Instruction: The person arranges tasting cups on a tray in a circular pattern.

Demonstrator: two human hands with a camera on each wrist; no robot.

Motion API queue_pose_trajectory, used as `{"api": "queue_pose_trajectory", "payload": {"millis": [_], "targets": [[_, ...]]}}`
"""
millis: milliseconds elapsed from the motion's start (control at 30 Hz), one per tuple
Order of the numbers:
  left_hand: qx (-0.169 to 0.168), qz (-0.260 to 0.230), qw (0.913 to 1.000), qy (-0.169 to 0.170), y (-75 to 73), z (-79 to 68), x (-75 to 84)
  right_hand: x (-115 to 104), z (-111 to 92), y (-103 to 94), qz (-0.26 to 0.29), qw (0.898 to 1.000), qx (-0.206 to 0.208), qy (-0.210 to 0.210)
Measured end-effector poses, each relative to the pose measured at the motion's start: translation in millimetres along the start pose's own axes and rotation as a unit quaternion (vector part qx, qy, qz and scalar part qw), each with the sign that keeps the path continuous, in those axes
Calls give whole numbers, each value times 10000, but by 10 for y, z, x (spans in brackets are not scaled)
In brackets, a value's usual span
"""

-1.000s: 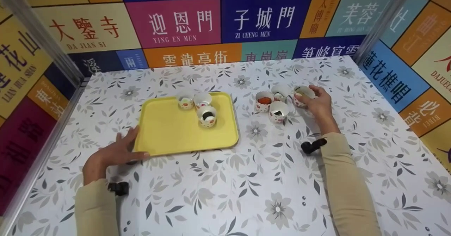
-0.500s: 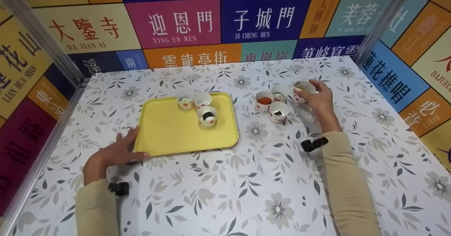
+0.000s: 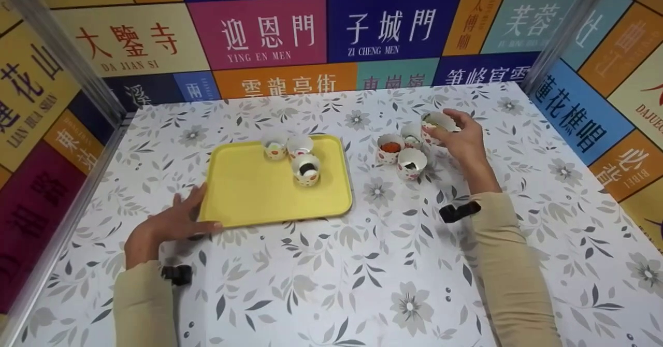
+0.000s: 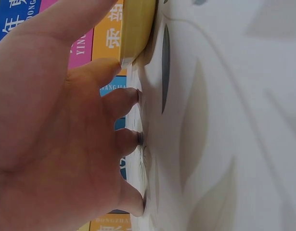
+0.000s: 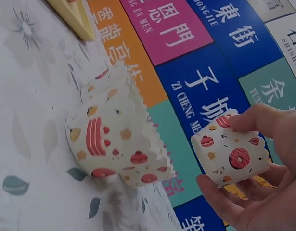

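Observation:
My right hand (image 3: 467, 142) grips a paper baking cup (image 5: 229, 156) between thumb and fingers, raised above the table. The cup is white with cake and donut prints and has a scalloped rim; something greenish shows inside it in the head view. Below and left of it stand three similar cups: one with orange-red filling (image 3: 389, 150), one with a dark piece (image 3: 412, 164), and one partly hidden (image 3: 411, 134) behind. My left hand (image 3: 173, 225) touches the near left corner of a yellow tray (image 3: 248, 197), fingers spread, some fingertips on the tablecloth.
Three more printed cups stand together at the tray's far right part; the nearest cup (image 3: 306, 171) holds a black-and-white piece. The table has a white floral cloth (image 3: 331, 285). Colourful panels with lettering (image 3: 259, 31) wall the back and sides.
My right hand has lifted the paper baking cup off the table and brought it slightly left, close to the three cups. My left hand stays at the tray corner.

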State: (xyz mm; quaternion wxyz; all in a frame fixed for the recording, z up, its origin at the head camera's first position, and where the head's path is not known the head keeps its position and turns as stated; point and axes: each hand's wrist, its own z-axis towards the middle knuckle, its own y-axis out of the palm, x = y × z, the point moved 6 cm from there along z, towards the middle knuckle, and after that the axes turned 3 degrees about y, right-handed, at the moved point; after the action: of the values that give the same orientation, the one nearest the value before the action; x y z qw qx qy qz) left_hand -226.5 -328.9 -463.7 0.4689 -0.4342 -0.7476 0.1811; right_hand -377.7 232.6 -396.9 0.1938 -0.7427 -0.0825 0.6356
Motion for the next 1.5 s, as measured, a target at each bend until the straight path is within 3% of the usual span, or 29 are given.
{"api": "queue_pose_trajectory", "payload": {"millis": [233,433,667,967,1167,1500], "targets": [[16,-92,9998,-154,-5,-2,-9,-188,-158,131,-204,9989,-288,-306],[9,-52,9999,-91,-7,-9,4,-340,-321,284,-386,9944,-689,-703],[-2,-69,10000,-67,-1,-12,-13,-465,-465,478,-405,9897,-884,-1046],[-47,-81,9997,220,-5,-1,0,-500,-591,739,-421,9845,-1214,-1194],[-62,-175,9998,55,-4,-11,2,-526,-669,939,-318,9794,-1498,-1315],[-63,-127,9997,218,4,-12,15,-549,-872,1244,-722,9686,-1777,-1579]]}}
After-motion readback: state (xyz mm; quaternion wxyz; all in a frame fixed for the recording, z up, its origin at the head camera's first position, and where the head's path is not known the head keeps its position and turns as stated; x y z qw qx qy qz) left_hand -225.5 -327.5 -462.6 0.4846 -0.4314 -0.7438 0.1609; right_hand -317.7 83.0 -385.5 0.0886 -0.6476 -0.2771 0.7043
